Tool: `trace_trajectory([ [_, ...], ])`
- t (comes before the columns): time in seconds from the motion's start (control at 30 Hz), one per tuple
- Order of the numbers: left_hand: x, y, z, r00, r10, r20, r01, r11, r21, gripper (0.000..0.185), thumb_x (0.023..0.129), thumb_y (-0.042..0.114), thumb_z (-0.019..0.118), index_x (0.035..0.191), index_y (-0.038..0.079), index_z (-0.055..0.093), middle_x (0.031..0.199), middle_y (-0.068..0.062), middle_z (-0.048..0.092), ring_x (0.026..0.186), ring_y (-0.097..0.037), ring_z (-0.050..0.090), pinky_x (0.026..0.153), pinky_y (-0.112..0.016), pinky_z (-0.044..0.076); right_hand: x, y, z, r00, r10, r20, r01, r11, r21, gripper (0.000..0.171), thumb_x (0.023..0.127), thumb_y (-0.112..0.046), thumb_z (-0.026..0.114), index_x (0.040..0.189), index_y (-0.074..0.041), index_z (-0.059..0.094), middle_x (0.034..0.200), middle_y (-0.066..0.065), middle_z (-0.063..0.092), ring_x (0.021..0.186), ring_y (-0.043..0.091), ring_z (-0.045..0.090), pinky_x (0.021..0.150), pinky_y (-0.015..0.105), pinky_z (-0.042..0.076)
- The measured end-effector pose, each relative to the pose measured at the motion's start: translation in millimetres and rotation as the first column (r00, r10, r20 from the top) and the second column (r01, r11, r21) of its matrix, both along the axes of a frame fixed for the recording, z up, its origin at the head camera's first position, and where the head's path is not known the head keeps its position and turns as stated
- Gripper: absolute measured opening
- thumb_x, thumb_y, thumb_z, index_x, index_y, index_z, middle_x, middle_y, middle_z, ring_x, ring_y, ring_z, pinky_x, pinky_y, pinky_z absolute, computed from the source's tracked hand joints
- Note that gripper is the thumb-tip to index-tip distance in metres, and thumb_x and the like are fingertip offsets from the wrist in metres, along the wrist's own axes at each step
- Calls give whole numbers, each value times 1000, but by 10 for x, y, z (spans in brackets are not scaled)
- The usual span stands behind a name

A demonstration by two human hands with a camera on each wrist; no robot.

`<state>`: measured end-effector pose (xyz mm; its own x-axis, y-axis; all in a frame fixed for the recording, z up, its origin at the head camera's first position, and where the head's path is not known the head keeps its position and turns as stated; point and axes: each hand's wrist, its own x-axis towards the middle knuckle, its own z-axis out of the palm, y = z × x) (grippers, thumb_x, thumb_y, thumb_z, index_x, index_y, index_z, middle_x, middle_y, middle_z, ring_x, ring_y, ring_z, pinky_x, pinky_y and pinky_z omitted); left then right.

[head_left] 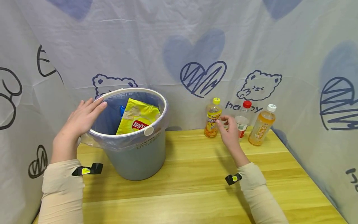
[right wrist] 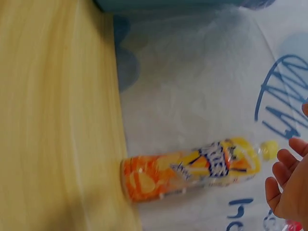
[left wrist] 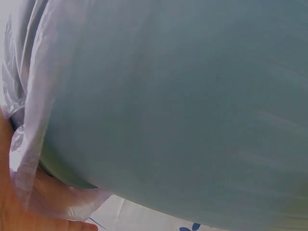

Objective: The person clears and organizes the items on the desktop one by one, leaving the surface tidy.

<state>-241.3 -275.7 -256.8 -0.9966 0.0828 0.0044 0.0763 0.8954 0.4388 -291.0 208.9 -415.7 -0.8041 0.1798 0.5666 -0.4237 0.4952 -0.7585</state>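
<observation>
Pale, heart-printed cloth (head_left: pixel 155 46) backs the yellow wooden counter (head_left: pixel 184 193) and its bag-lined, grey-blue plastic bucket (head_left: pixel 137 163). Left grip (head_left: pixel 84 118) lies spread on the bucket's rim; right of the bucket, the right grip (head_left: pixel 229 130), loosely curved, holding nothing, nears the yellow-capped clear plastic bottle (head_left: pixel 213 119): probably light, squeezable, slick; best taken round its middle.

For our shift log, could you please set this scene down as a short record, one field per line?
Left hand: resting on the left rim of the bin
Right hand: beside the yellow-capped bottle, fingers loosely bent, holding nothing
Bin: upright on the table, lined with a plastic bag
In the bin: a yellow snack bag and a partly hidden blue item
Other bottles: one red-capped, one white-capped, both upright
Backdrop: pale cloth with hearts and bears
</observation>
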Motion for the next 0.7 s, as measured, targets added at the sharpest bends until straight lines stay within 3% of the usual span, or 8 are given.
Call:
trace_trajectory([
  [0.37,-3,2,-13,1000,5,-11,-5,1000,0,75,98,67,13,158,21,4,162,-22,-9,146,-48,-19,109,-76,-7,-145,123,-154,990,-105,91,88,981,173,44,92,-27,67,121,4,55,118,22,56,106,38,50,94,47,43],
  [0.53,-15,-4,-21,1000,7,-12,-7,1000,3,75,98,67,13,158,22,4,162,-22,-9,146,-48,-19,109,-76,-7,-227,132,-205,982,-170,84,140,949,281,48,91,-34,67,122,2,55,121,21,56,110,35,50,96,49,43],
  [0.7,-23,-9,-28,1000,5,-13,-5,1000,5,75,98,66,13,158,21,5,162,-23,-7,146,-49,-18,109,-76,-6,-274,116,-200,980,-195,44,171,930,324,50,90,-36,68,121,1,56,119,21,55,113,37,49,97,51,42],
])
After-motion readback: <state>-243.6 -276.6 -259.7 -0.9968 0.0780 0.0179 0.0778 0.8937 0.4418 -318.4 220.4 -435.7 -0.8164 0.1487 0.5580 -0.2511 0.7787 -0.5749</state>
